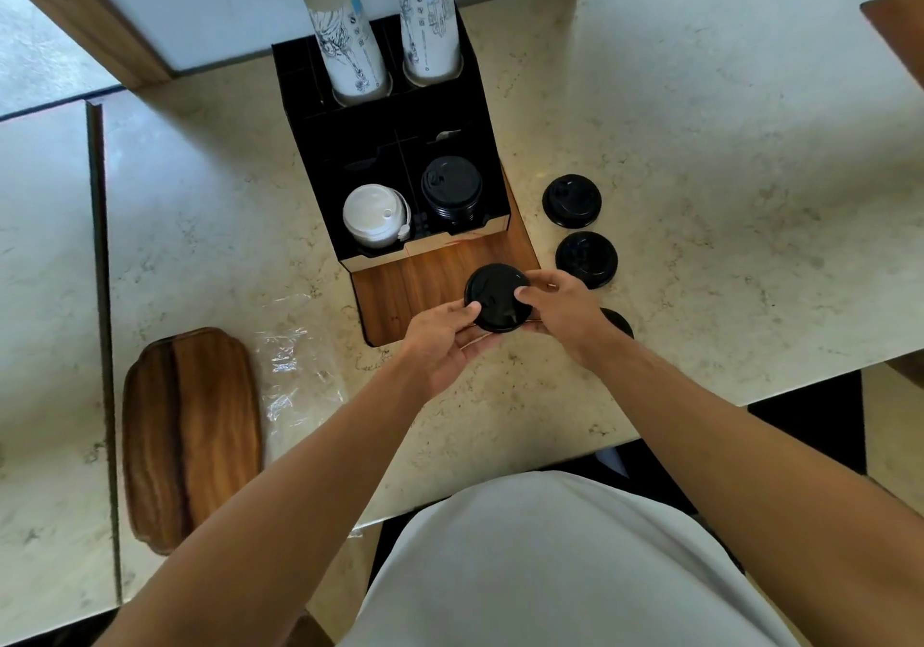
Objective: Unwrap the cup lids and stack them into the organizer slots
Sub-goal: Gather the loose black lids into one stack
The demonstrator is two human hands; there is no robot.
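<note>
A: What do the hands have?

B: One black lid (496,297), held between both. The left hand (442,341) cups it from below at 7 o'clock, fingers curled under the rim and thumb on top. The right hand (562,307) pinches the edge at 3 o'clock, thumb on the upper face. Both are partly closed on it, above the near corner of the wooden base (430,276).

A: How many lids lie loose on the counter (700,196)?

B: Two in full sight, a far lid (572,199) and a near lid (586,259), both at about 2 o'clock from the held one and just apart from each other. A third dark lid (619,321) shows only as an edge behind the right wrist.

A: And the organizer (400,146)?

B: At 12 o'clock from the hands. Its two front slots each hold a stack: white lids (374,214) on the left, black lids (451,189) on the right. I cannot count the lids in either. Two stacks of paper cups (345,39) stand upside down at the back.

A: Anything else?

B: One clear wrapper (295,371) lies crumpled at 9 o'clock, and one wooden tray (192,436) lies just beyond it at 8 o'clock.
</note>
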